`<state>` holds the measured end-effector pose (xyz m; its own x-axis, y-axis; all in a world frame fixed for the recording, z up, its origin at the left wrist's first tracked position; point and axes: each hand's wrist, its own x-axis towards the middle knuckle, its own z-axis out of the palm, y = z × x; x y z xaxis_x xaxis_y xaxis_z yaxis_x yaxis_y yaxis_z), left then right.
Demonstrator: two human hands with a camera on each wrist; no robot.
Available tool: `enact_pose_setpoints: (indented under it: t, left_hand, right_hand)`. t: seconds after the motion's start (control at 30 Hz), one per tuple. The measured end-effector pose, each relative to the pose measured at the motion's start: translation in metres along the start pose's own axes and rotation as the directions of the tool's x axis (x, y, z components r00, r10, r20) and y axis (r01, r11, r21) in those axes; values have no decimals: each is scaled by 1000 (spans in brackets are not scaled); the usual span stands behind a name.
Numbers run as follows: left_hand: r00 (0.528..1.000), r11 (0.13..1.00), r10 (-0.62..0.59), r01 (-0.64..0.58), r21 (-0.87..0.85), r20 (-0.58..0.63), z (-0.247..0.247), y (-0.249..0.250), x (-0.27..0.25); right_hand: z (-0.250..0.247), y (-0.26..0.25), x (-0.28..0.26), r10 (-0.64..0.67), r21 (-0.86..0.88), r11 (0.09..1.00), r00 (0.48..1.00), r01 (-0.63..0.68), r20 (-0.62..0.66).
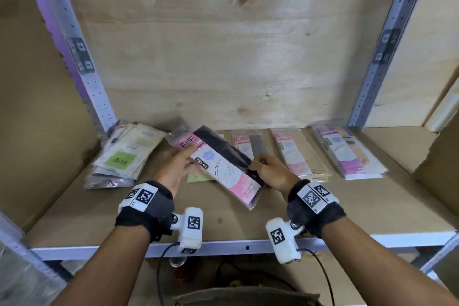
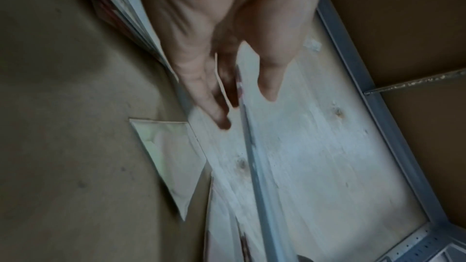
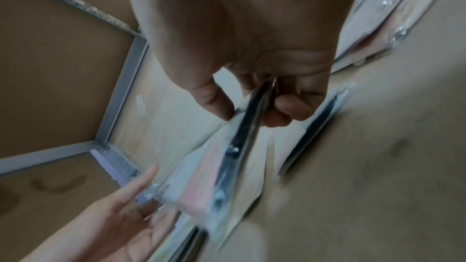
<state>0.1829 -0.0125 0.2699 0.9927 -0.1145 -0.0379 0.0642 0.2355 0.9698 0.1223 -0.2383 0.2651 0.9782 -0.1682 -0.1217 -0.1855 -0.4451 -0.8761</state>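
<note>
The right hand [image 1: 270,172] pinches the pink-and-black packet [image 1: 223,169] along its long dark edge, thumb on top and fingers curled beneath, so that grip is clamped on the packet. The left hand [image 1: 173,169] has its grip apart, with straight fingers lying against the packet's opposite long edge, near the pink header. The packet hangs slantwise just above the middle of the shelf [image 1: 323,211], its near corner pointing toward the front rail [image 1: 248,247]. A green-edged packet [image 1: 198,177] lies flat beneath it. A loose pile [image 1: 121,156] crowds the back left corner, and three neat stacks [image 1: 300,154] line the back edge toward the right. The widest stretch of bare board runs along the front rail, under both wrists and out to the near right.
</note>
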Motion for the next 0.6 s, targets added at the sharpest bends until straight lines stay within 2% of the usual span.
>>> enact_pose_setpoints:
  t: [0.07,0.17,0.23,0.37,0.5,0.6]
  left_hand:
    - [992,995,94,-95,-8,-85,-7,1,6]
    - [969,943,211,-168,287,-129,-19,3,14]
    - [959,878,260,-184,442,-117,-24,4,17]
    - [955,762,274,-144,632,-113,-26,4,20]
    - [939,707,318,-144,693,-129,-23,2,18]
    - [950,771,287,-151,618,-126,-22,3,22]
  right_hand:
    - [-5,2,-1,-7,-32,999,1000,6,-27]
    - [-12,6,-4,-56,-118,992,995,47,-78]
    - [-16,8,-6,-99,-189,979,989,77,-106]
    - [-20,11,-8,-128,-256,962,984,94,-121]
    - [-22,12,-10,-115,-223,971,988,89,-105]
    - [-23,13,-10,-100,-156,984,992,87,-80]
